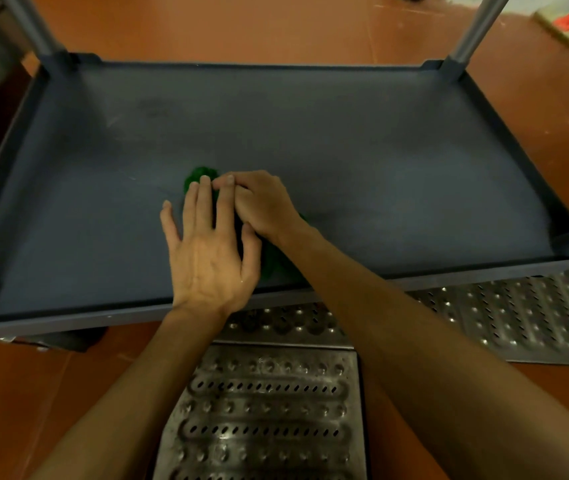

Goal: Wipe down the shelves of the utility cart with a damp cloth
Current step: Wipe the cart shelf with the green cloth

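The dark blue-grey shelf [345, 143] of the utility cart fills the middle of the head view, with a raised rim all round. A green cloth [197, 176] lies bunched on the shelf near its front edge, mostly hidden under my hands. My left hand [207, 251] lies flat on the cloth with straight, spread fingers. My right hand [262, 202] sits beside it on the cloth with curled fingers gripping the fabric, and its fingertips touch my left fingers.
Two grey metal posts [477, 32] rise from the shelf's far corners. Perforated metal floor grates [262, 410] lie below the cart's front edge on the orange floor [259, 26]. A broom head [567, 26] with a red part rests at the top right.
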`<state>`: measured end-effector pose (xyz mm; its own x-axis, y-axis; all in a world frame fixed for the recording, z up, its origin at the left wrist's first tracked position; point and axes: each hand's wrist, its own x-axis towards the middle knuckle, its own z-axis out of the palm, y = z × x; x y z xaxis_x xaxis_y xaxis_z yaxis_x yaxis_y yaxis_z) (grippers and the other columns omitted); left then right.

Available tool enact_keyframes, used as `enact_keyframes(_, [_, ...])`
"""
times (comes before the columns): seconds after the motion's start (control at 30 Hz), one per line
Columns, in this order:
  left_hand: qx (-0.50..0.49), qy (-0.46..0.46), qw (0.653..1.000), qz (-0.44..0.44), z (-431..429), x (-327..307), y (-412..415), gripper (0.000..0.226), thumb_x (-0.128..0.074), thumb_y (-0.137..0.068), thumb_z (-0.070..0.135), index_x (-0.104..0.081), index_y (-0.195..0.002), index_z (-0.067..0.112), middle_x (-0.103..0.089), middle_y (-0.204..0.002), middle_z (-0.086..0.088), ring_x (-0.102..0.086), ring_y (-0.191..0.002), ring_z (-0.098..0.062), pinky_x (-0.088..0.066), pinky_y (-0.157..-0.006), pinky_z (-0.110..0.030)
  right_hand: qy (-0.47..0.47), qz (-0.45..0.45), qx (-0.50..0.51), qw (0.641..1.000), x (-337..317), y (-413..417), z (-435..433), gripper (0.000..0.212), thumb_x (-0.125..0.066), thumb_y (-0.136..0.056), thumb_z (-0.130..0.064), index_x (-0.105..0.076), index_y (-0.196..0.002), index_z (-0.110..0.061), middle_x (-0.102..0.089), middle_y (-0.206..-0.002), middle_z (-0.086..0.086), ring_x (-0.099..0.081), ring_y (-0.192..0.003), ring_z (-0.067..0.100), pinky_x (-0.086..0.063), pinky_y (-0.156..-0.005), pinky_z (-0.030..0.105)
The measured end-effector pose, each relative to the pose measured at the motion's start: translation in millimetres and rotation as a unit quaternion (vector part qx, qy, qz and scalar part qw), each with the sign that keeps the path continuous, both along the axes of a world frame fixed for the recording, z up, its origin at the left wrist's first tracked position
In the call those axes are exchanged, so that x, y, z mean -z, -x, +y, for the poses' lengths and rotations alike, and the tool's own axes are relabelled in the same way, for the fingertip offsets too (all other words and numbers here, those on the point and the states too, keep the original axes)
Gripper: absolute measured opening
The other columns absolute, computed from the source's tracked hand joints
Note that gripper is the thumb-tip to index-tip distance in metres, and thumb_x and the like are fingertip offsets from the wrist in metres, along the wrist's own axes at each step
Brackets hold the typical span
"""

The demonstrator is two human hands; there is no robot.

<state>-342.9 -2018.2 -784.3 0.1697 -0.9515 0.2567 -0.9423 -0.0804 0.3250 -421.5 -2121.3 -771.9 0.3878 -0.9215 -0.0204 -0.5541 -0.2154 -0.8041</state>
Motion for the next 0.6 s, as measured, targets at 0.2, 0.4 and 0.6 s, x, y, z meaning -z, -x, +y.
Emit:
enact_keyframes(0.2, [-0.018, 0.007, 1.0, 0.019, 2.5, -4.2, 0.4, 0.071, -0.026, -0.096, 0.046, -0.027, -0.154, 0.006, -0.033, -0.158, -0.018, -0.023, -0.15, -0.033, -0.016, -0.12, -0.057, -0.014, -0.021, 0.005, 1.0, 0.7, -2.5, 3.4, 0.043, -0.047, -0.091, -0.025, -0.053, -0.049, -0.032, -0.052, -0.046, -0.013, -0.046, -0.047, 0.006, -0.038, -0.054, 0.029])
enact_keyframes(0.4, [0.089, -0.026, 0.993, -0.08, 7.4, -11.2, -19.5, 0.079, -0.03, -0.094, 0.057, -0.024, -0.155, 0.007, -0.031, -0.159, -0.019, -0.025, -0.15, -0.032, -0.012, -0.122, -0.058, 0.039, -0.055, 0.022, 0.997, 1.5, 16.0, 21.5, 0.032, -0.054, -0.089, -0.031, -0.064, -0.119, -0.035, -0.067, -0.118, -0.014, -0.059, -0.109, 0.007, -0.047, -0.097, 0.036])
enact_keyframes(0.6, [0.14, -0.057, 0.974, -0.168, 5.7, -16.0, -73.0, 0.078, -0.029, -0.095, 0.061, -0.032, -0.154, 0.01, -0.032, -0.156, -0.026, -0.03, -0.144, -0.041, -0.018, -0.119, -0.058, 0.169, 0.043, 0.033, 0.984, 1.7, 29.5, 44.8, 0.056, -0.064, -0.084, -0.034, -0.053, -0.138, -0.025, -0.056, -0.137, -0.004, -0.043, -0.128, 0.019, -0.029, -0.11, 0.042])
